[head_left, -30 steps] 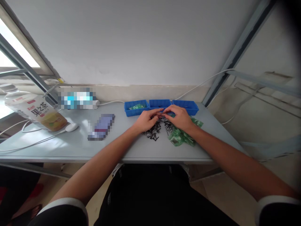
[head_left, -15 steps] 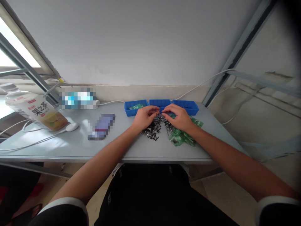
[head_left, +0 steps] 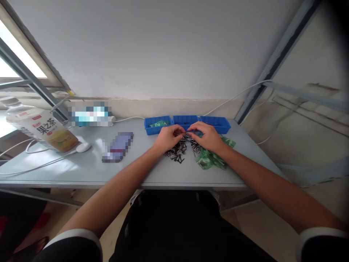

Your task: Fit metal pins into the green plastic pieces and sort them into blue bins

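Over a pile of dark and silvery screws (head_left: 177, 151), my left hand (head_left: 169, 138) and my right hand (head_left: 205, 135) meet fingertip to fingertip. Both are curled into a pinch; whatever small thing sits between the fingers is too small to make out. Under my right wrist lie crumpled green plastic bags (head_left: 211, 159), some with screws showing inside. Just beyond my hands stand three blue bins: the left bin (head_left: 148, 129) holds green-and-white packets, the middle bin (head_left: 185, 119) is partly hidden by my fingers, and the right bin (head_left: 223, 125) has a few thin dark pieces.
A grey table (head_left: 131, 174) carries everything. To the left are a tilted drink bottle (head_left: 51, 131), a white cable with a rounded end (head_left: 83, 147), and a blurred-out flat object (head_left: 118, 147). A wall (head_left: 163, 54) rises behind, with metal frame posts at both sides.
My left fingertips have shifted slightly, the thumb and fingers drawing nearer to my right fingertips. The screws, green bags and bins stay where they were.
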Tool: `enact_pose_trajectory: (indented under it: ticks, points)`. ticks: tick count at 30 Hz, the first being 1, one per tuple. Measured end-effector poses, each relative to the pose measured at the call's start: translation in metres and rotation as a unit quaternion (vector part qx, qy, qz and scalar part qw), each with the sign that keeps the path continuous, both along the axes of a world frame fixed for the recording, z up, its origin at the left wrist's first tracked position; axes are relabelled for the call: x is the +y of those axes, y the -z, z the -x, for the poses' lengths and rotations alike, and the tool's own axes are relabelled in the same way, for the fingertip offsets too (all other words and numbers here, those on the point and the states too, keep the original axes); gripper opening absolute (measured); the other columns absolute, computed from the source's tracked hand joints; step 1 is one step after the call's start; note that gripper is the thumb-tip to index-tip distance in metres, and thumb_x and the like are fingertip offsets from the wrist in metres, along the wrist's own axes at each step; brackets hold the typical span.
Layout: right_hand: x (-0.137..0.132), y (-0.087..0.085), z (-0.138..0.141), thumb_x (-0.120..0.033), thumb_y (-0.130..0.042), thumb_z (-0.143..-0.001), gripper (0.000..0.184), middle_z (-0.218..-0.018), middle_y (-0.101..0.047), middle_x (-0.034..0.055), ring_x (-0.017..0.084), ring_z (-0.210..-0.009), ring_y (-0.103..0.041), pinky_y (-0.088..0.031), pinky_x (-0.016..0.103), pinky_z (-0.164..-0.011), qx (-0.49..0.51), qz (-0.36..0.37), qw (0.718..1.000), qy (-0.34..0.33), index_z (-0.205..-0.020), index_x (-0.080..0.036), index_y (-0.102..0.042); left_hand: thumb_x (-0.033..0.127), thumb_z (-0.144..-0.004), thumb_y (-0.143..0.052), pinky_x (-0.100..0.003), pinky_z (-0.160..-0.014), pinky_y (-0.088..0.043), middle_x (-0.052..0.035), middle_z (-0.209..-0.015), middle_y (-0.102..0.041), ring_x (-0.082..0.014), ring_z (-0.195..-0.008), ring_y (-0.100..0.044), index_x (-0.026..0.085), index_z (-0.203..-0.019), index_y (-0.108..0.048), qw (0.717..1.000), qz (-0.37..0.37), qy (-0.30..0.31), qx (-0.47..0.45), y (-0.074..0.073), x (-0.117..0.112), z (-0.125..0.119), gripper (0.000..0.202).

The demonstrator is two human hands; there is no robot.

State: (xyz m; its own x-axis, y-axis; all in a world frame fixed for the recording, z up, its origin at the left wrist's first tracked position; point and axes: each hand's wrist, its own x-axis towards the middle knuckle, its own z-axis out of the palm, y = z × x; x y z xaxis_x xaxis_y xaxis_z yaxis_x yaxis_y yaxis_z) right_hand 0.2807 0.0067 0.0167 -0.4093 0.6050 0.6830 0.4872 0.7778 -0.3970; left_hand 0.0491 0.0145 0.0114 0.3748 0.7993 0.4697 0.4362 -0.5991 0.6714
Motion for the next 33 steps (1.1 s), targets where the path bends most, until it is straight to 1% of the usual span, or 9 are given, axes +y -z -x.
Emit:
enact_pose_trajectory:
  ticks: [6, 11, 14, 18, 20, 22, 24, 28, 33]
  points:
    - [0.002, 0.006, 0.0, -0.023, -0.075, -0.089, 0.011, -0.098, -0.082, 0.0043, 0.025, -0.091, -0.076, -0.059, 0.039, -0.087, -0.002, 0.081, 0.997, 0.019, -0.1, -0.024, -0.077, 0.03, -0.093, -0.073, -0.034, -0.086, -0.064, -0.0054, -0.1, -0.082, -0.0188, -0.088, -0.078, 0.019, -0.105, -0.074, 0.998, 0.014, 0.013, -0.052, 0.0, -0.004, -0.002, 0.016]
    - [-0.002, 0.002, -0.001, -0.02, -0.069, -0.092, 0.044, -0.098, -0.082, 0.0029, 0.023, -0.089, -0.077, -0.06, 0.037, -0.086, 0.004, 0.118, 0.993, 0.007, -0.136, -0.025, -0.07, 0.03, -0.091, -0.077, -0.036, -0.09, -0.065, -0.0119, -0.113, -0.081, -0.0213, -0.098, -0.079, 0.017, -0.122, -0.067, 0.991, 0.051, 0.06, -0.107, 0.001, -0.002, -0.004, 0.035]
    - [-0.001, 0.002, -0.002, -0.023, -0.061, -0.098, 0.049, -0.101, -0.081, 0.0029, 0.023, -0.089, -0.076, -0.06, 0.037, -0.084, 0.017, 0.131, 0.991, 0.0, -0.146, -0.027, -0.065, 0.036, -0.088, -0.082, -0.032, -0.081, -0.064, -0.0135, -0.12, -0.078, -0.02, -0.096, -0.078, 0.018, -0.128, -0.066, 0.994, 0.023, 0.038, -0.099, 0.001, 0.0, -0.004, 0.047]
    - [0.001, 0.005, -0.003, -0.027, -0.06, -0.1, 0.039, -0.1, -0.081, 0.0039, 0.023, -0.093, -0.077, -0.061, 0.038, -0.087, 0.062, 0.128, 0.99, 0.02, -0.138, -0.025, -0.07, 0.041, -0.093, -0.077, -0.03, -0.076, -0.062, -0.0082, -0.106, -0.08, -0.0174, -0.085, -0.076, 0.02, -0.13, -0.067, 0.998, 0.01, 0.014, -0.067, 0.0, -0.001, -0.002, 0.044]
    - [0.001, 0.005, -0.003, -0.028, -0.061, -0.1, 0.033, -0.101, -0.081, 0.005, 0.025, -0.097, -0.078, -0.061, 0.039, -0.089, 0.068, 0.113, 0.991, 0.026, -0.132, -0.024, -0.07, 0.045, -0.098, -0.071, -0.03, -0.073, -0.061, -0.006, -0.096, -0.081, -0.0166, -0.074, -0.074, 0.02, -0.131, -0.068, 0.997, 0.033, 0.031, -0.057, 0.001, -0.003, -0.001, 0.042]
    - [0.001, 0.004, -0.003, -0.03, -0.064, -0.1, 0.026, -0.102, -0.082, 0.006, 0.026, -0.098, -0.079, -0.061, 0.039, -0.088, 0.064, 0.094, 0.993, 0.036, -0.124, -0.023, -0.071, 0.046, -0.101, -0.064, -0.031, -0.07, -0.061, -0.0059, -0.094, -0.082, -0.0168, -0.069, -0.074, 0.02, -0.136, -0.067, 0.995, 0.058, 0.061, -0.055, 0.002, -0.004, -0.001, 0.043]
    - [0.001, 0.004, -0.002, -0.033, -0.067, -0.099, 0.019, -0.1, -0.082, 0.0063, 0.026, -0.096, -0.079, -0.061, 0.039, -0.086, 0.056, 0.079, 0.994, 0.045, -0.114, -0.023, -0.072, 0.042, -0.103, -0.062, -0.033, -0.073, -0.063, -0.007, -0.101, -0.083, -0.0188, -0.074, -0.077, 0.021, -0.142, -0.065, 0.992, 0.072, 0.085, -0.058, 0.005, -0.004, -0.002, 0.045]
    - [0.002, 0.002, -0.001, -0.034, -0.073, -0.096, 0.011, -0.095, -0.079, 0.0059, 0.025, -0.088, -0.075, -0.06, 0.038, -0.083, 0.031, 0.044, 0.998, 0.041, -0.095, -0.023, -0.074, 0.034, -0.101, -0.062, -0.038, -0.088, -0.065, -0.0092, -0.117, -0.082, -0.0238, -0.096, -0.08, 0.02, -0.145, -0.065, 0.992, 0.057, 0.098, -0.061, 0.009, 0.0, -0.003, 0.046]
    - [0.002, 0.001, -0.002, -0.03, -0.078, -0.092, 0.01, -0.094, -0.074, 0.0058, 0.022, -0.081, -0.07, -0.06, 0.037, -0.078, 0.04, 0.03, 0.999, 0.014, -0.094, -0.022, -0.074, 0.03, -0.1, -0.062, -0.039, -0.097, -0.063, -0.0093, -0.134, -0.076, -0.0266, -0.114, -0.076, 0.021, -0.131, -0.076, 0.996, 0.01, 0.08, -0.03, 0.006, 0.001, -0.003, 0.035]
